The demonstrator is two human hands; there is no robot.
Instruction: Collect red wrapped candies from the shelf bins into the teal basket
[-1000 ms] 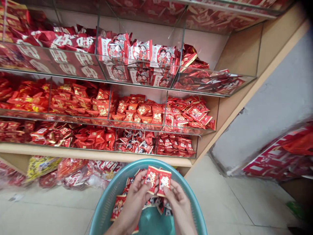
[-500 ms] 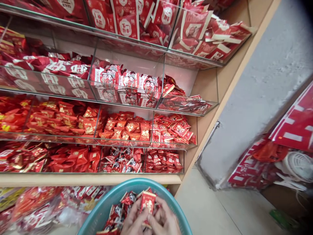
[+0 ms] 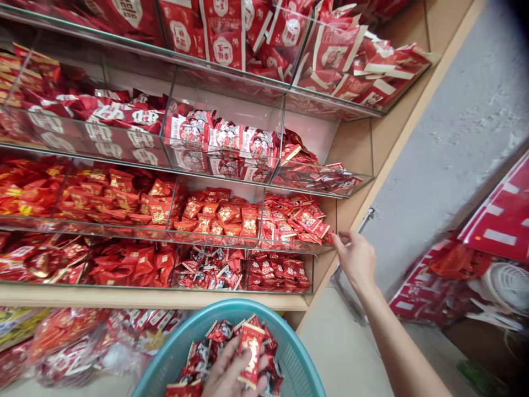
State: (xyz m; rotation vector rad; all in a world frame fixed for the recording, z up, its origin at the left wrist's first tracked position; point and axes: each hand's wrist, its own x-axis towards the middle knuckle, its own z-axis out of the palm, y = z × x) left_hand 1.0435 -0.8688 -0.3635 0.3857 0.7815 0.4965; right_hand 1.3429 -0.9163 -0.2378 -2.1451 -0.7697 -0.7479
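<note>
My left hand [image 3: 231, 366] is in a teal plastic basket [image 3: 300, 353], with its fingers closed around a red and gold wrapped candy packet [image 3: 250, 353]. Under and around it lie several more red packets [image 3: 197, 355], some with dark and white printing. My right hand [image 3: 356, 256] is up at the right end of a shelf bin. Its thumb and fingertips pinch the edge of a small red candy packet [image 3: 329, 236], mostly hidden there. Beside those fingertips is a heap of red packets [image 3: 306, 218] behind a clear front panel.
Wooden shelves [image 3: 256, 300] with clear dividers hold red packets in several rows. Below, plastic bags of packets [image 3: 70, 347] lie near the floor. To the right stand a grey wall [image 3: 430, 149], red printed bags [image 3: 502, 215] and a white fan [image 3: 506, 286].
My right hand has left the basket and moved up and right to the shelf bin. My left hand stays in the basket with the packet. The view has shifted slightly.
</note>
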